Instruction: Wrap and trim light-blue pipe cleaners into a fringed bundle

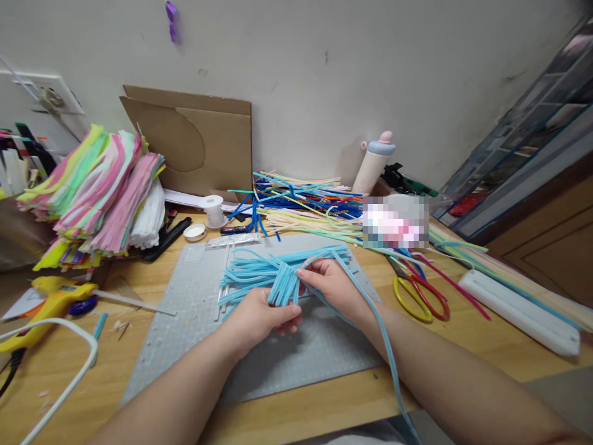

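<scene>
Closest to the camera, a long strand of light-blue pipe cleaner trails off the front edge of the surface, running up alongside the right forearm to the right hand. That hand pinches the strand where it meets the middle of a bundle of pipe cleaners. The left hand is closed around that same middle from below. The two hands sit just beside each other, fingertips almost touching.

The bundle lies on a grey cutting mat, its fuzzy ends fanning left and right from the gripped waist. It looks light, soft to the touch and easily bent, with a wire core that likely keeps whatever shape it is given. The waist seems the place to hold it, since the free ends would splay.

Scissors lie to the right, a yellow glue gun to the left.
</scene>
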### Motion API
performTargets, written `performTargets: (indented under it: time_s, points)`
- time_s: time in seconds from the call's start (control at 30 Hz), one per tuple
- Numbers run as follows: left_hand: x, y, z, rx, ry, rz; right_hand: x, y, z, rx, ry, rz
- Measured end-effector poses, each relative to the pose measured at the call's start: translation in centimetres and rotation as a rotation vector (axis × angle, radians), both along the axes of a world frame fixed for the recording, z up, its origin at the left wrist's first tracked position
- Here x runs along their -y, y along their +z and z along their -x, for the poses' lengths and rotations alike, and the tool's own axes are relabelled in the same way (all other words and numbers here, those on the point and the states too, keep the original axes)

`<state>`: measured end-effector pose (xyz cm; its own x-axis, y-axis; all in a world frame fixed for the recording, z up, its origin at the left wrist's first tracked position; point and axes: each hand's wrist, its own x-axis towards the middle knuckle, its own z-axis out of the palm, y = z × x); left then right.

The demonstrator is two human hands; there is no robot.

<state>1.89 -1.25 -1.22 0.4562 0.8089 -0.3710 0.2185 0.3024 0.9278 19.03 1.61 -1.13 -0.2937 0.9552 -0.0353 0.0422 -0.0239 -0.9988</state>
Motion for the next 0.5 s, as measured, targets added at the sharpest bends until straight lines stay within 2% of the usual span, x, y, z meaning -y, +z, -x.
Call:
performTargets:
  time_s: [0.13, 0.23, 0.3, 0.37, 0.5]
  points:
    - [-0.2, 0.1, 0.4, 0.004, -0.101, -0.072, -0.1, -0.3, -0.1, -0.008, 0.042, -0.001]
    - [-0.7, 0.4, 0.6, -0.075, 0.110, -0.250, 0.0, -0.3, -0.1, 0.001, 0.064, -0.020]
    - [-1.0, 0.6, 0.6, -0.066, 0.234, -0.313, 0.2, -0.1, 0.0, 0.001, 0.066, -0.029]
    - [-1.0, 0.8, 0.5, 0.000, 0.238, -0.279, 0.4, 0.0, 0.2, -0.003, 0.084, -0.033]
    - [-0.6, 1.0, 0.1, 0.114, 0.149, -0.108, 0.7, 0.2, 0.3, -0.024, 0.117, -0.026]
